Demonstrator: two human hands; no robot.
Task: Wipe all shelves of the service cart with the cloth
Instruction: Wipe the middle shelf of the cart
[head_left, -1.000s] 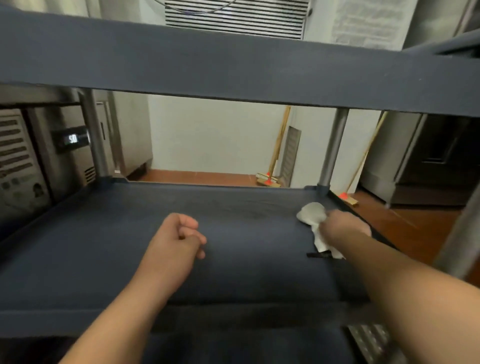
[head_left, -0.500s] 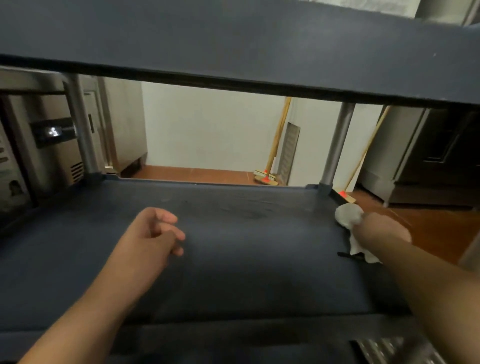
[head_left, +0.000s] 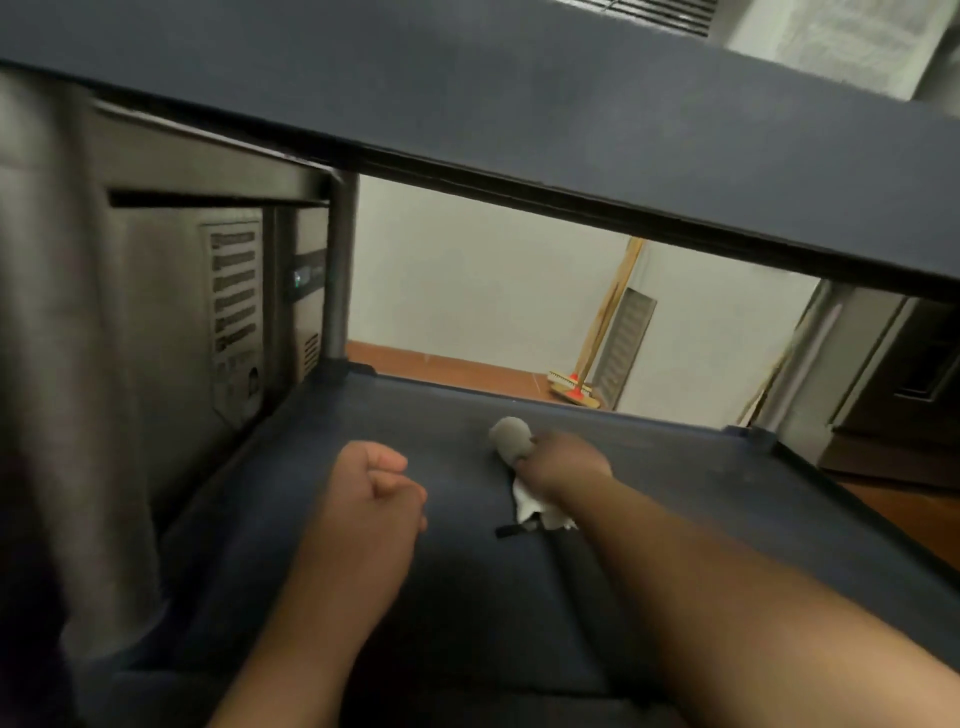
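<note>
Step in hand, by my reading: wiping the middle shelf of the service cart, somewhere mid-stroke; how much of the job remains I cannot tell, since the top surface of the upper shelf and anything lower are out of sight. Far left, a steel appliance stands close against the cart's left side, with the rear-left post rising from the shelf corner; no room to swing an elbow that way. Left hand rests as a closed fist on the left-centre of the shelf, fingers curled in, holding nothing that shows. Just to its right, the right hand presses down on the cloth, a pale bunched wad poking out ahead of the knuckles and a white tail trailing under the wrist; fingers look folded over it, though the hand is motion-blurred. A small dark strip lies near the cloth's tail, identity unclear. The cloth sits near the middle of the shelf, toward the back. Next move likely calls for sweeping the remaining span while keeping flat pressure, and working into the raised rim and corner sockets where grime gathers. Headroom is tight: the upper shelf hangs low overhead, so strokes must stay shallow. Right side is freer, with open tiled floor past the shelf edge, a broom leaning at the far wall, and the rear-right corner unobstructed.
</note>
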